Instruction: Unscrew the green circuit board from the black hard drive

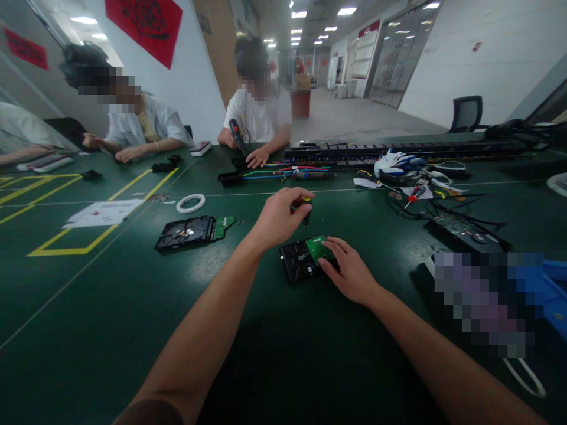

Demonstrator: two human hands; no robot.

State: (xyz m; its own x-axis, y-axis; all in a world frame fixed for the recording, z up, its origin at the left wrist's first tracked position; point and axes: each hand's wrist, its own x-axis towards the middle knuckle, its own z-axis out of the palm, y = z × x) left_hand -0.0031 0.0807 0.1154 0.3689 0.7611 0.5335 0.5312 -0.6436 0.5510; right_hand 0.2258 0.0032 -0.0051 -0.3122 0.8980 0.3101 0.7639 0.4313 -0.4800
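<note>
- Table (133, 330): dark green top fills the foreground. Both bare forearms run up from the bottom edge.
- R hand (351, 273): palm down on the near-right part of the hard drive (293, 264). Fingers are stretched out and close together, tips lying on the green circuit board (317, 247). No pinch, just laid flat.
- Hard drive: black, flat on the table about centre, just ahead of the person, board side up. The board covers its far-right part.
- L hand (280, 217): just behind the drive, fingers and thumb curled tight round the top of the screwdriver (306, 215) (yellow-and-black handle, mostly hidden by the fingers). The tool stands near upright w/ its thin shaft pointing down at the board's far edge. Can't tell if the tip touches.
- Left, a bit farther: second drive (188, 232), green board at its right end, well apart from both hands.
- Behind that: white tape roll (191, 203) and a printed paper sheet (104, 213), beside yellow lines (66, 251) marked on the table.
- Right, mid-distance: red-handled driver (415, 194) among black cables (443, 209), then white-and-blue gloves (396, 162).
- Far side: co-worker in a white top w/ one hand (257, 157) flat on the table, the other round a black power driver (236, 133). Coloured wires (283, 172) lie just beside.
- Far left: another person w/ hands resting on the table (128, 153).
- Beyond: office chair (467, 113) and a lit corridor.
</note>
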